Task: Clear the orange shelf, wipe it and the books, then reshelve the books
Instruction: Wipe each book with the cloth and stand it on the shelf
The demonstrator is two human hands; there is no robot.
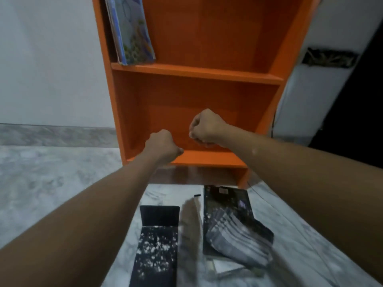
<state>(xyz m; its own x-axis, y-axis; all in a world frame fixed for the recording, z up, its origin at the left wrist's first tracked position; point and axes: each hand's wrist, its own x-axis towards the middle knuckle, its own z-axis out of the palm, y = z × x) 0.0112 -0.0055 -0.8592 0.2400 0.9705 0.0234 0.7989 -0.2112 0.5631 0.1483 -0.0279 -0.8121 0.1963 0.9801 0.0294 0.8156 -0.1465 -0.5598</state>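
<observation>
The orange shelf (pixel 196 72) stands against the wall. Its lower compartment holds no books, and several thin, colourful books (pixel 132 32) lean at the left of the upper compartment. My left hand (pixel 162 145) is curled into a fist at the front edge of the bottom board. My right hand (pixel 205 129) is a fist just inside the lower compartment. I see nothing held in either hand. On the floor in front lie a dark speckled book (pixel 155 255) and a slumped pile of dark books (pixel 230 222), with a blurred pale thing (pixel 190 220) between them.
The floor is grey marble (pixel 51 183), with a white wall on the left. A white panel (pixel 310 96) and a dark opening (pixel 356 100) are to the right of the shelf.
</observation>
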